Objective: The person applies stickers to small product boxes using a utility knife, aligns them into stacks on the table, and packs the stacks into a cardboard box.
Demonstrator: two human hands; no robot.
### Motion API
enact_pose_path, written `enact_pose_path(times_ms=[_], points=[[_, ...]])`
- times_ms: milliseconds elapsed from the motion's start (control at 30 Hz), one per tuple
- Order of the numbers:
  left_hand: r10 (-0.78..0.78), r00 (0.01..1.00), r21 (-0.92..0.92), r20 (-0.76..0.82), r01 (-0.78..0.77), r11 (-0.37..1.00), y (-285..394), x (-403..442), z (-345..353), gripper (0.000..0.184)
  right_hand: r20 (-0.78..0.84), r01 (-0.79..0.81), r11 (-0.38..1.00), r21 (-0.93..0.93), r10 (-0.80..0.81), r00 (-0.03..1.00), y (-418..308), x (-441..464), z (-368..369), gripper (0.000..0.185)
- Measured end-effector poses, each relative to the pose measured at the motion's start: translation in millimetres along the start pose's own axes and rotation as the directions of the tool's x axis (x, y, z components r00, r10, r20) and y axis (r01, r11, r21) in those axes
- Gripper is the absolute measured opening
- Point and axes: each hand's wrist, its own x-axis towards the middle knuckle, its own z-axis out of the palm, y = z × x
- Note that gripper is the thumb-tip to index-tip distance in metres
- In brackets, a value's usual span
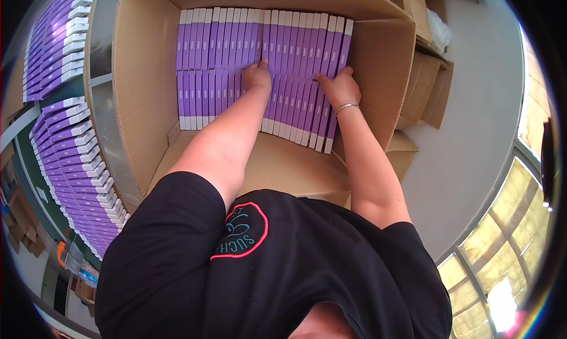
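Observation:
Two rows of slim purple-and-white boxes stand packed on edge inside a large open cardboard carton. My left hand is at the middle of the rows, where they meet. Its fingers are bent and press in among the boxes, with the fingertips partly hidden. At the right end, my right hand grips the last boxes, thumb on their top edges and fingers over the outer side. The boxes between my hands lean slightly and their near ends sit lower than those on the left. A bracelet circles my right wrist.
Long stacks of similar purple-and-white boxes stand to the left of the carton. Folded cardboard and a clear plastic bag lie on the right. Windows are at the far right.

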Motion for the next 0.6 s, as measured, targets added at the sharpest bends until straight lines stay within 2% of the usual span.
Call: enact_pose_path(times_ms=[167, 333, 500, 600], points=[[0.029, 0.993, 0.032, -0.114, -0.025, 0.999, 5, -7, 8, 0.037, 0.009, 0.028, 1.0, -0.002, -0.028, 1.0, -1, 3, -2, 0.055], [0.157, 0.971, 0.046, -0.18, -0.151, 0.988, -15, -3, 26, 0.032, 0.035, 0.076, 0.996, -0.04, -0.075, 0.997, 5, 15, 13, 0.056], [0.224, 0.956, 0.21, -0.192, -0.182, 0.96, -16, -4, 33, 0.029, -0.058, 0.119, 0.988, -0.094, -0.125, 0.99, 5, 38, 53, 0.062], [0.218, 0.974, 0.487, 0.064, -0.221, 0.845, 4, -19, 9, 0.029, -0.031, 0.123, 0.982, -0.145, -0.129, 0.991, 6, 44, 58, 0.066]])
